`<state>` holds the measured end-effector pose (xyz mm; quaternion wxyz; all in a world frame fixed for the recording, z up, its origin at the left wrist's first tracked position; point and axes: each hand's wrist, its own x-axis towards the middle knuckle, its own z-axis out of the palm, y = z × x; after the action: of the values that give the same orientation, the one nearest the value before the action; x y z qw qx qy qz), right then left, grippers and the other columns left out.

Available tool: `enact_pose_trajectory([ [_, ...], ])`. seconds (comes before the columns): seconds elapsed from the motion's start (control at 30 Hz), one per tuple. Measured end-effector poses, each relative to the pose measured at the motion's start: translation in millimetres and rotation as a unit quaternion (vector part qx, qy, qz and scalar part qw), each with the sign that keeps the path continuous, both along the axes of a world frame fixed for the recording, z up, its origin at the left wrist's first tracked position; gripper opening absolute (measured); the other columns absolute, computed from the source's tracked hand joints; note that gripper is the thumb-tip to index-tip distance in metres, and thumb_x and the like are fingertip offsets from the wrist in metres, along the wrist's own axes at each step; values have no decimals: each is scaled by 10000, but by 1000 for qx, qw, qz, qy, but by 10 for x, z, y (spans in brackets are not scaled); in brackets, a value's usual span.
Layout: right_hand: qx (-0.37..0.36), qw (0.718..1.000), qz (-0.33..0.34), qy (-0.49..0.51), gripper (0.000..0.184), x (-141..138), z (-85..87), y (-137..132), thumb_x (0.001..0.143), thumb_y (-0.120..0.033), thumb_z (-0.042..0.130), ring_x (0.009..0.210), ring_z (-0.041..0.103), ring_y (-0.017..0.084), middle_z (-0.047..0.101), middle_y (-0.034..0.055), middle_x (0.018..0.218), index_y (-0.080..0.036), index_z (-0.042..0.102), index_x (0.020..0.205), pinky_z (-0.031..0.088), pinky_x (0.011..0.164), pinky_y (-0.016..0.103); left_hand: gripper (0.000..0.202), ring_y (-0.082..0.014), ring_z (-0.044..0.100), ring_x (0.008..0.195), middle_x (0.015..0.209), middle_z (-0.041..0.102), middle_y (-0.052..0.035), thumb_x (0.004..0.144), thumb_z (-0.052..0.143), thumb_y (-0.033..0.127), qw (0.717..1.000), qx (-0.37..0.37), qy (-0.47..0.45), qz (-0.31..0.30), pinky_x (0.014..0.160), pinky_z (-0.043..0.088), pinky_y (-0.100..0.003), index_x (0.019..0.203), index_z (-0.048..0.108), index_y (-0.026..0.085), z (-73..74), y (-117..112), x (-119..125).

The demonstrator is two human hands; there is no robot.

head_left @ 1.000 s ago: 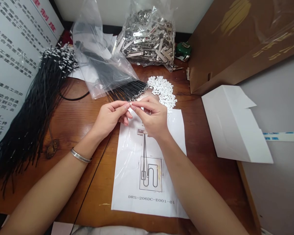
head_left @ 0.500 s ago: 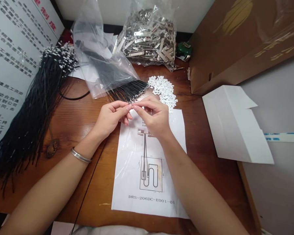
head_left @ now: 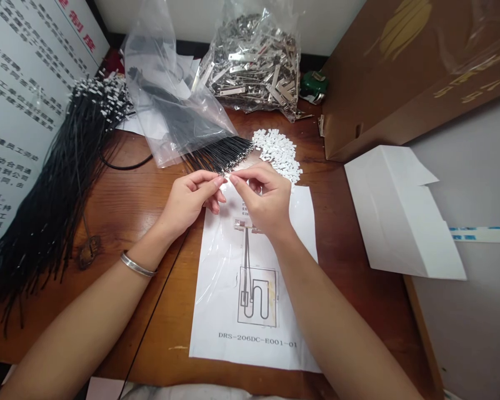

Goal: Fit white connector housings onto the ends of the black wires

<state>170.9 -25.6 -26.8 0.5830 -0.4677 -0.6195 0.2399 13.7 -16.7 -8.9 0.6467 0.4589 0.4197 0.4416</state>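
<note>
My left hand (head_left: 189,199) and my right hand (head_left: 263,203) meet fingertip to fingertip above the top of a printed drawing sheet (head_left: 254,311). Both are closed in a pinch, and whatever they hold is too small to make out. Just beyond the fingertips lies a bundle of thin black wires (head_left: 220,155) with bare metal ends, sticking out of a clear plastic bag (head_left: 170,105). A heap of small white plastic pieces (head_left: 279,153) sits right of those ends, close to my right hand. I wear a metal bangle (head_left: 136,265) on my left wrist.
A large sheaf of black wires with white ends (head_left: 58,189) lies at the left on the wooden table (head_left: 358,289). A bag of metal strips (head_left: 254,66) stands at the back. A brown carton (head_left: 400,72) and a folded white box (head_left: 400,211) are at the right.
My right fingertips have drawn slightly to the right, leaving a small gap from the left fingertips. The white speck seen between them a second ago no longer shows.
</note>
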Motion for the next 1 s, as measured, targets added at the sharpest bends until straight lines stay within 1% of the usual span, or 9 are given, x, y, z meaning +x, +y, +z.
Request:
enact_pose_trajectory([
  [0.1,-17,1000,-15,5,103,-16,1,-1,842,-156,691,636,536,115,667,-11,727,-223,741,782,388,549,288,229,-90,599,463,621,680,3,782,760,357,1000,11,22,-9,474,494,-206,811,682,144,7,-10,-2],
  [0.2,-22,1000,-18,5,100,-32,-1,-4,840,-162,700,599,492,104,666,-16,728,-220,740,769,383,547,286,219,-90,595,466,624,679,-3,803,742,353,999,19,22,-18,478,494,-206,790,679,144,11,-14,-1],
  [0.3,-27,999,-12,17,101,-54,0,-12,832,-159,706,575,456,95,670,-20,725,-215,742,756,371,539,281,215,-95,599,470,623,679,-2,796,746,345,1000,19,19,-16,480,492,-209,770,665,148,5,-13,0],
  [0.47,-51,998,6,37,100,-77,7,-16,828,-179,695,560,436,90,678,-21,722,-212,746,749,353,522,275,200,-97,598,473,623,674,2,801,734,333,999,31,17,-20,480,484,-210,775,664,147,-8,-11,-1],
  [0.63,-94,994,14,54,85,-71,13,-11,819,-239,701,584,469,99,686,-10,741,-214,752,755,377,544,281,211,-101,598,479,632,674,-2,816,724,345,999,33,30,-23,486,484,-218,778,652,151,-6,-15,3],
  [0.73,-115,991,27,63,76,-62,9,-12,806,-248,711,595,484,101,688,-5,747,-210,753,755,383,551,282,214,-101,596,475,627,672,1,810,724,349,998,35,37,-21,483,481,-218,771,650,152,-8,-19,9],
  [0.87,-129,988,39,80,71,-52,-6,-8,802,-251,716,630,534,109,692,-4,760,-209,752,758,419,589,289,209,-97,593,473,616,671,5,796,731,345,998,40,35,-18,480,477,-211,766,661,151,-9,-28,17],
  [1.0,-128,986,42,95,62,-50,-17,3,800,-233,715,651,571,118,700,-1,763,-208,753,758,463,640,308,207,-96,592,474,617,667,5,800,726,348,998,39,47,-11,488,482,-214,761,659,157,-1,-38,22],
])
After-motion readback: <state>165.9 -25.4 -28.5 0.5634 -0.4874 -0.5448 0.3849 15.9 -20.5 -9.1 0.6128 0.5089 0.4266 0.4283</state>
